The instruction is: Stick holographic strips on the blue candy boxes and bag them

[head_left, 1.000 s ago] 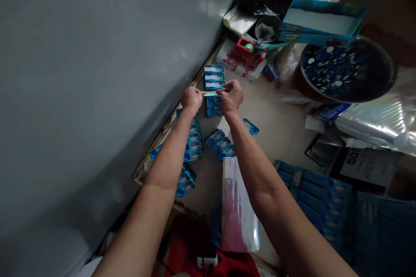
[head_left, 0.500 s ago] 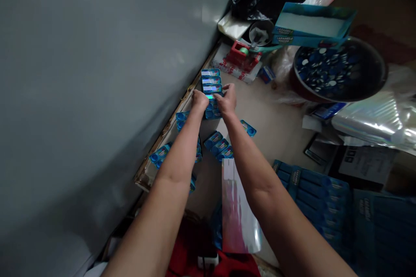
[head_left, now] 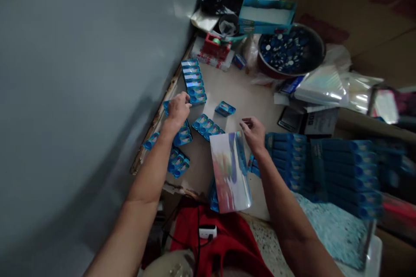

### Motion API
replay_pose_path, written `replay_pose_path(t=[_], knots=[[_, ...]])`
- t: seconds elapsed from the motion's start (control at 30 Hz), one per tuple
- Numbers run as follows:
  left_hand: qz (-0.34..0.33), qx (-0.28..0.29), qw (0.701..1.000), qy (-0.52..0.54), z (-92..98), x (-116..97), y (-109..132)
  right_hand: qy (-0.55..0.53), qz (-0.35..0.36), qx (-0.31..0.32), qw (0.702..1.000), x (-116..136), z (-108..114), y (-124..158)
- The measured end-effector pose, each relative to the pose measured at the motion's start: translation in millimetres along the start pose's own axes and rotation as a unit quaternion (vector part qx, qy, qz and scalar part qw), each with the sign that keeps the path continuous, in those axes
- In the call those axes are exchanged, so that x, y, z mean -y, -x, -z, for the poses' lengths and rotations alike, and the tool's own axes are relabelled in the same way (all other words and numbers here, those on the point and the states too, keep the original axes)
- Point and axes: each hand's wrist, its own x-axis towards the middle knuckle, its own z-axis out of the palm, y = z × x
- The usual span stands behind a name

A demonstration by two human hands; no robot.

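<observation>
Six oblong blue printed packets (head_left: 194, 78) stand in a column by the left edge of the pale flat-topped desk (head_left: 248, 91), long axis running front to back, slightly skewed. Left hand (head_left: 177, 108) is nearer to it, fingertips just beside its near end. Can't tell if they touch or pinch anything (knuckles hide it).

Key relation: shiny iridescent rectangular sheet (head_left: 229, 169) vs right hand (head_left: 254, 134). Sheet lies toward the front edge and leftward of the right fingers, its far right corner just beside the fingertips; contact unclear. Sheet's long axis runs front to back, near end by the desk's front edge. Right hand is clearly the closer one. Right fingers loosely parted, nothing visible in them.

Vs half a second ago: both hands were together at the column, over a glossy strip; now they're well apart, the right one back by the sheet. Pale strips show on the four far packets; the two nearest show none. View has shifted too.
</observation>
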Motion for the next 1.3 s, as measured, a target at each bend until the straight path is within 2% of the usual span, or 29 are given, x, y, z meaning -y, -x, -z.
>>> replay_pose_path(t=[0.07, 0.17, 0.27, 0.33, 0.47, 0.63, 0.73, 0.9, 1.0, 1.13, 1.23, 1.3], knots=[[-0.041, 0.018, 0.999, 0.021, -23.4, -21, 22, -0.012, -0.016, -0.046, 0.999, -11, 8, 29], [-0.102, 0.06, 0.993, 0.007, -60.1, -53, 56, 0.027, 0.001, -0.088, 0.996, -25, 12, 51], [-0.132, 0.119, 0.982, -0.063, -86.9, -77, 84, 0.079, 0.029, -0.076, 0.994, -41, 13, 57], [-0.138, 0.126, 0.976, -0.11, -98.3, -89, 95, 0.098, 0.052, -0.054, 0.992, -52, 11, 59], [-0.142, 0.095, 0.973, -0.156, -114.1, -109, 98, 0.075, 0.075, -0.032, 0.994, -67, 5, 56], [-0.15, 0.158, 0.965, -0.146, -125.4, -129, 88, 0.038, 0.08, -0.041, 0.995, -70, 8, 47], [-0.123, 0.184, 0.971, -0.093, -117.2, -126, 91, 0.036, 0.122, -0.001, 0.992, -60, 18, 47], [-0.096, 0.203, 0.974, -0.035, -91.5, -104, 103, 0.045, 0.206, 0.096, 0.973, -32, 24, 50], [-0.046, 0.202, 0.977, -0.045, -82.7, -88, 110, 0.053, 0.238, 0.133, 0.961, -18, 12, 54], [-0.006, 0.186, 0.982, -0.036, -82.2, -71, 119, 0.088, 0.267, 0.162, 0.946, -11, -13, 64], [0.018, 0.168, 0.985, -0.033, -85.7, -64, 124, 0.112, 0.272, 0.146, 0.945, -13, -25, 80], [0.036, 0.163, 0.985, -0.028, -87.0, -62, 126, 0.115, 0.271, 0.129, 0.947, -16, -26, 92]])
